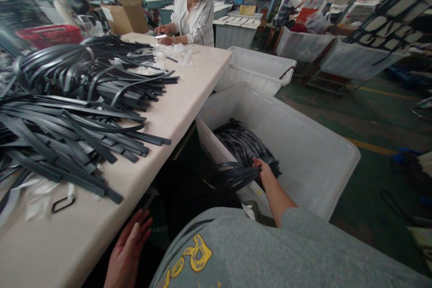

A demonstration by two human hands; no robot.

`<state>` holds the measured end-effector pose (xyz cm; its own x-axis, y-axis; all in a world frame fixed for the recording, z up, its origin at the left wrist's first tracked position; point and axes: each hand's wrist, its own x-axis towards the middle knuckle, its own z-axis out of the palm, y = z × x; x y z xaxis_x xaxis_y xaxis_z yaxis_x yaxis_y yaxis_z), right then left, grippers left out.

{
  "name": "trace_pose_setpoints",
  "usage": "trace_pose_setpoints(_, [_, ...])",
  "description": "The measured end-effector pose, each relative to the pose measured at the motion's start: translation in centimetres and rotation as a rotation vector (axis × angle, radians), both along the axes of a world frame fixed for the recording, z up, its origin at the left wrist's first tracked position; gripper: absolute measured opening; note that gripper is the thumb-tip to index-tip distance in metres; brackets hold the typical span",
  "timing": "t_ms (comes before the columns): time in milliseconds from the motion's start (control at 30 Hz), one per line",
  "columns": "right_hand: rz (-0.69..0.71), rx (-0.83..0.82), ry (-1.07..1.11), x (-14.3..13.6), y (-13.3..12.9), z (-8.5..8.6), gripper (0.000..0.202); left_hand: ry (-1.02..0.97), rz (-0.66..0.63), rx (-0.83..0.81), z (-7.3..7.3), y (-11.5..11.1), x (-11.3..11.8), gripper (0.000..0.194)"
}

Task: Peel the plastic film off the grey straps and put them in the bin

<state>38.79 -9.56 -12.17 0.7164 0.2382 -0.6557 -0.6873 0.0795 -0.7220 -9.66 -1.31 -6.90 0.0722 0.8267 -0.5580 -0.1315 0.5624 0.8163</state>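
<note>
My right hand point(263, 168) is closed around a bundle of dark straps point(236, 175) at the near wall of a white plastic bin point(303, 144). The bundle hangs over that wall toward my lap. Inside the bin lies a larger heap of similar dark straps point(243, 139), just beyond the hand. My left hand point(131, 243) is below the table's front edge with its fingers apart, and nothing shows in it. Many dark flat straps point(77, 130) are piled on the pale table point(189, 112) to my left.
A small black rectangular ring point(63, 204) and crumpled clear plastic point(37, 195) lie near the table's front. Across the table a person point(195, 13) holds a phone. Another white bin point(256, 65) stands behind the near one. A red basket point(50, 35) and an open cardboard box point(126, 11) are farther back.
</note>
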Motion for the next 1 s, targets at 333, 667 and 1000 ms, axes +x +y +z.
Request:
trace_pose_setpoints(333, [0.818, 0.352, -0.191, -6.0, 7.6, 8.2, 0.032, 0.103, -0.191, 0.106, 1.8, -0.7, 1.8, 0.055])
trace_pose_setpoints(667, [1.805, 0.39, -0.455, -23.0, 10.6, 12.9, 0.046, -0.127, -0.059, 0.393, 8.0, 0.4, 5.7, 0.044])
trace_pose_setpoints(1000, [2.017, 0.308, -0.595, -27.0, 10.3, 13.3, 0.051, -0.058, 0.07, 0.425, 8.1, 0.5, 0.9, 0.036])
